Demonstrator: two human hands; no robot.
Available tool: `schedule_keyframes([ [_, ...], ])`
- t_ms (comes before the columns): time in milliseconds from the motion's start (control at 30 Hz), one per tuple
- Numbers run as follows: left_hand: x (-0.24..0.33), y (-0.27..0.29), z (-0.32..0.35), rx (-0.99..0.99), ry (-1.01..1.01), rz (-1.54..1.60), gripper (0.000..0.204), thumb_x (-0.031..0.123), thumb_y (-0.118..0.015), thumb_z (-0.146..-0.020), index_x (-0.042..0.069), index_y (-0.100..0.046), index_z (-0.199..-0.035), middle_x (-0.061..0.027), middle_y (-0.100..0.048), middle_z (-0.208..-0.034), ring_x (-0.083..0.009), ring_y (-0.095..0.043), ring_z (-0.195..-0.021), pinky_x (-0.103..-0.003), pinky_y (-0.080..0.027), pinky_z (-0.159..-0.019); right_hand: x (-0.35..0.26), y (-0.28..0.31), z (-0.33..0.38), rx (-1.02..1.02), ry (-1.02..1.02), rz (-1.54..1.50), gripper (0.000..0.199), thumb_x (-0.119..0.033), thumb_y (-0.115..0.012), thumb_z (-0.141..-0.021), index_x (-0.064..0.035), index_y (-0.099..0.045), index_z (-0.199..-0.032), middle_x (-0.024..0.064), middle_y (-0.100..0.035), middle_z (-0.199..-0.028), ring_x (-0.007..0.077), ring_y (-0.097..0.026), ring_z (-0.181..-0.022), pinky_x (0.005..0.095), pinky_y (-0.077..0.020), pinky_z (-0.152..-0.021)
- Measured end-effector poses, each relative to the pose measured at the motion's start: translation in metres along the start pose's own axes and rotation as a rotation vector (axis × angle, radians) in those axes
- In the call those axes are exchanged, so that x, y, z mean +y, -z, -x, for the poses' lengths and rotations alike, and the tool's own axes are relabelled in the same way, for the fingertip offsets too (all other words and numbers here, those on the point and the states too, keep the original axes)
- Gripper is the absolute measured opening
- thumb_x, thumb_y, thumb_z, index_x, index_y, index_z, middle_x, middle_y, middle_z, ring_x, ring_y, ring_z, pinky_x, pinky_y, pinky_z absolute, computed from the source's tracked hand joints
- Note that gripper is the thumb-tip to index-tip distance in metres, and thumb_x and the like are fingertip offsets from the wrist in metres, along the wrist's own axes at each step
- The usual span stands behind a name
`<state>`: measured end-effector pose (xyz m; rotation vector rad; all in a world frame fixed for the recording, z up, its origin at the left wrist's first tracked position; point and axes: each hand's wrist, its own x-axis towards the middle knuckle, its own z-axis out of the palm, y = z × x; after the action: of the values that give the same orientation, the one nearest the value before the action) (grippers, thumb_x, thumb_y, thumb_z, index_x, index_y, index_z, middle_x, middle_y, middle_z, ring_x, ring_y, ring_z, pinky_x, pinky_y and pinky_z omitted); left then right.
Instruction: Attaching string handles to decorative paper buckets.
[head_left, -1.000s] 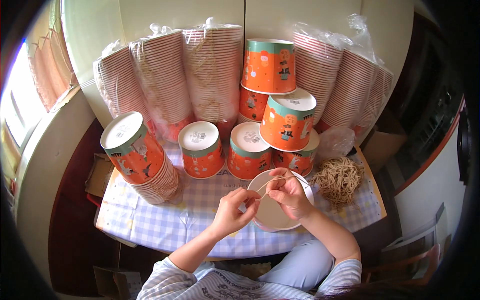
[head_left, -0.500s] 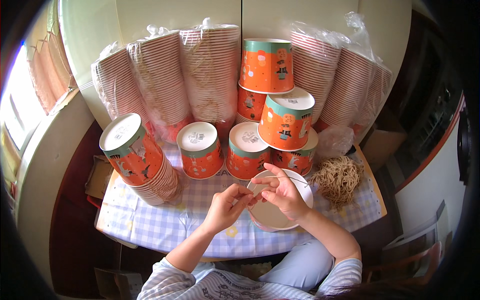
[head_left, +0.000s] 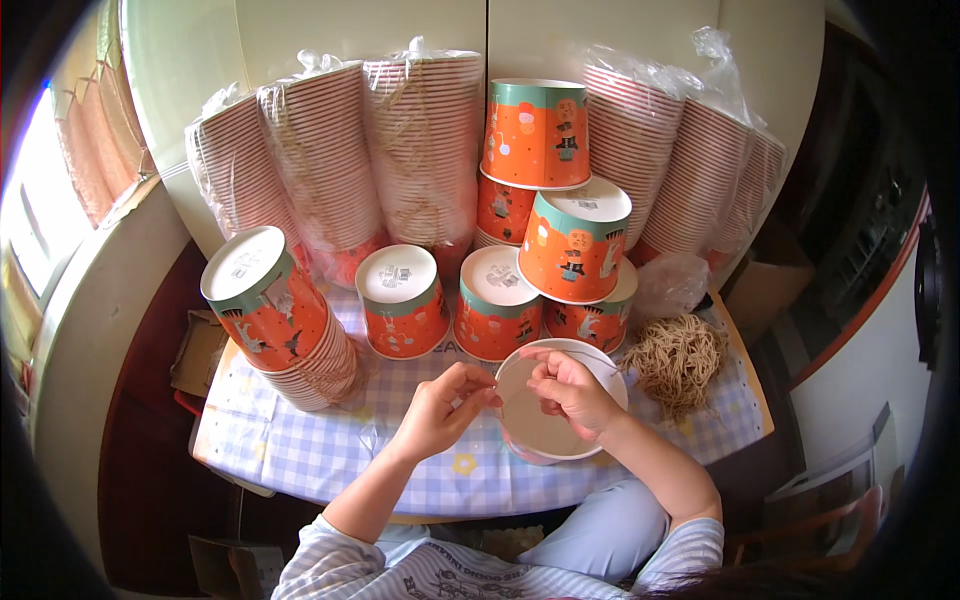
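An open paper bucket (head_left: 545, 452) with a white inside stands upright at the table's front. Above its left rim, my left hand (head_left: 447, 405) is closed in a pinch on a thin cord. My right hand (head_left: 572, 395) is over the bucket's mouth, its fingers curled on the cord (head_left: 603, 359), which runs toward the right rim. The fingers hide much of the cord. To the right of the bucket lies a loose heap of tan cords (head_left: 677, 365).
Upside-down orange paper buckets (head_left: 402, 315) stand behind my hands, some piled up (head_left: 574, 245). A leaning nested stack (head_left: 285, 320) is at left. Tall plastic-wrapped bucket stacks (head_left: 420, 150) line the back. A checked cloth (head_left: 350, 460) covers the table.
My hands have drawn slightly apart. The raised fingers of my right hand have come down and curled in. The bucket and the piles have stayed in place.
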<state>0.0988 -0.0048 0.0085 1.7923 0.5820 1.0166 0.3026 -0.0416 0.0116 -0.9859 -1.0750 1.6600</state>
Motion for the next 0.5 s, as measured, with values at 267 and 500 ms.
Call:
schedule_keyframes([
  [267,0.017,0.000,-0.008,-0.079,-0.031,-0.072,0.010,0.002,-0.054,-0.082,-0.002,-0.052,-0.091,-0.0094,-0.062,-0.081,-0.0146,-0.062,-0.078,-0.025,-0.049,-0.068,0.006,-0.012,-0.001,-0.013,0.382,0.521,0.038,-0.008,-0.062,-0.075,-0.0051,-0.049,-0.110,0.0007,-0.048,-0.088,0.0070,-0.046,-0.079,0.0205,-0.0409,-0.072],
  [500,0.021,0.001,-0.014,-0.144,-0.085,-0.147,0.011,0.004,-0.055,-0.081,-0.001,-0.054,-0.091,-0.0097,-0.061,-0.079,-0.0178,-0.062,-0.077,-0.027,-0.049,-0.065,0.002,-0.020,-0.001,0.296,0.859,0.813,0.032,-0.005,-0.061,-0.070,-0.0033,-0.046,-0.099,0.0077,-0.052,-0.096,0.0190,-0.052,-0.089,0.0293,-0.0421,-0.080],
])
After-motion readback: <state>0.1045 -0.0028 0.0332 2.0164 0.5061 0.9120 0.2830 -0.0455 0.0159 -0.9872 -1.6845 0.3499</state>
